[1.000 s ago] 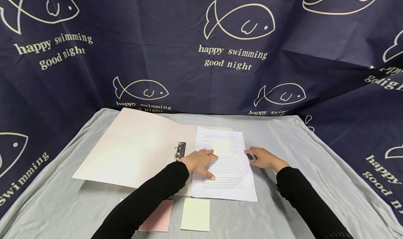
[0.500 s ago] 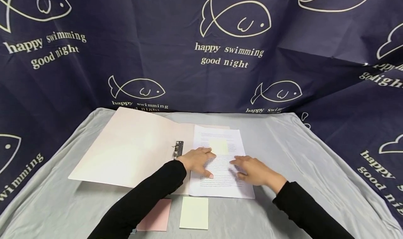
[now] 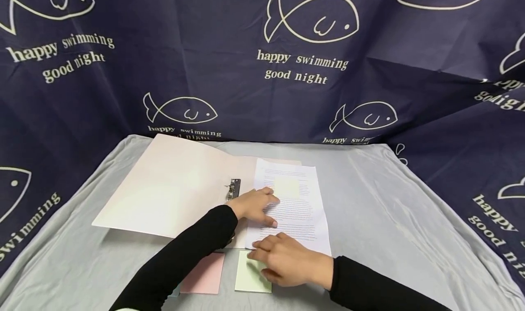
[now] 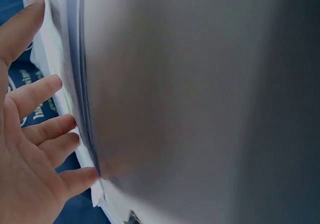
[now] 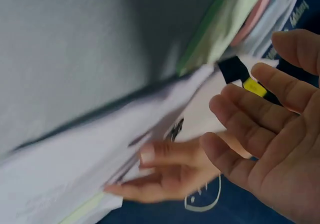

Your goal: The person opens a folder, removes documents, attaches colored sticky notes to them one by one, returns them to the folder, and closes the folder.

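Note:
In the head view, a stack of printed sheets lies on the right side of an open pale pink folder. A pale yellow sticky note sits on the upper part of the top sheet. My left hand rests with spread fingers on the left part of the sheets. Over the pale green sticky-note pad is my right hand, its fingers loosely bent and holding nothing. The right wrist view shows those fingers apart from the green pad.
A pink pad lies left of the green one, partly behind the left sleeve. A bit of a blue item shows beside it. The folder's black metal clip is near its spine. A dark fish-print cloth hangs behind the grey-covered table.
My right hand has come from the right edge of the sheets, across the page, down and left to the green pad. My left hand stays on the sheets.

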`<action>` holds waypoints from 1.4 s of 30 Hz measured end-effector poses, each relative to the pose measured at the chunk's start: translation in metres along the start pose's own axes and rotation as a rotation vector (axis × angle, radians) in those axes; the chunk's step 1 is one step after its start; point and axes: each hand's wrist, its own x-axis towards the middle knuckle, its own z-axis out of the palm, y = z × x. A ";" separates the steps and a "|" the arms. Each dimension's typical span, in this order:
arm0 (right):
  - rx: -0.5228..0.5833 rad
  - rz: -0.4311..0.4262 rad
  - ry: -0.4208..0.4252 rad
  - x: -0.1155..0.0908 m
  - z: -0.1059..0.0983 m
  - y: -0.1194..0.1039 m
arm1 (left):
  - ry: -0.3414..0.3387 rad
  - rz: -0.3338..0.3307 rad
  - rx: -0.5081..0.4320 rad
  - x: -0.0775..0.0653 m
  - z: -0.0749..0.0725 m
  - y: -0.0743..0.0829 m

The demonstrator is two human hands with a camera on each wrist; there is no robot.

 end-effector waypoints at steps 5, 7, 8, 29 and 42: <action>-0.054 -0.039 -0.007 0.015 0.006 -0.007 | 0.057 0.016 -0.032 -0.024 -0.008 -0.002; -0.064 -0.041 -0.019 0.018 0.007 -0.008 | 0.088 0.024 -0.037 -0.038 -0.012 -0.001; -0.065 -0.039 -0.024 0.018 0.007 -0.009 | 0.107 0.033 -0.036 -0.046 -0.014 -0.001; 0.050 0.008 0.014 -0.001 0.016 -0.007 | 0.174 -0.038 -0.059 -0.186 0.006 0.014; 0.036 0.147 -0.063 -0.012 0.012 -0.001 | 0.184 -0.069 0.031 -0.190 0.016 0.018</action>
